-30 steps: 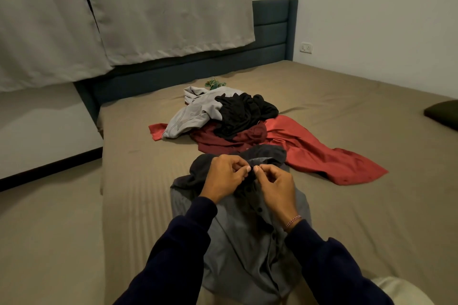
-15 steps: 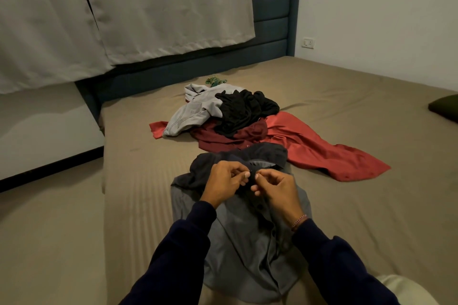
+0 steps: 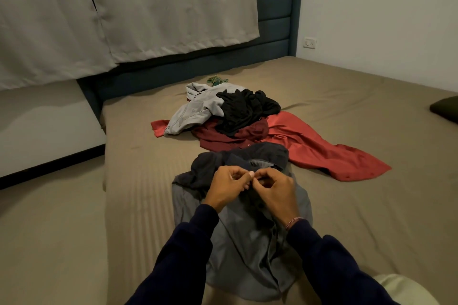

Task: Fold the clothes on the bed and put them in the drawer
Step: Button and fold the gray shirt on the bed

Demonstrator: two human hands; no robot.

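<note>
Head view looks down over a bed covered in a tan sheet, where a grey button-up shirt lies spread in front of the person, its collar end away from them and its hem nearest the camera. Both hands meet over the shirt's upper front, just below the collar. The left hand has its fingers curled and its thumb and forefinger pinched on the fabric at the placket; the right hand mirrors it, fingertips curled in and pinching the opposite edge, so the two sets of fingertips touch. Whether a button sits between them is too small to tell. Dark navy sleeves cover both forearms, and a thin pink bracelet circles the right wrist. Beyond the shirt's collar, a heap of unfolded clothes sits near the middle of the mattress: a red garment stretched out toward the right, a maroon one partly beneath the rest, a black piece bunched on top, a light grey garment on the left, and a small green item behind it. A dark blue headboard rises behind the bed under pale curtains, a wall socket shows on the right wall, and a dark pillow lies at the right edge.
</note>
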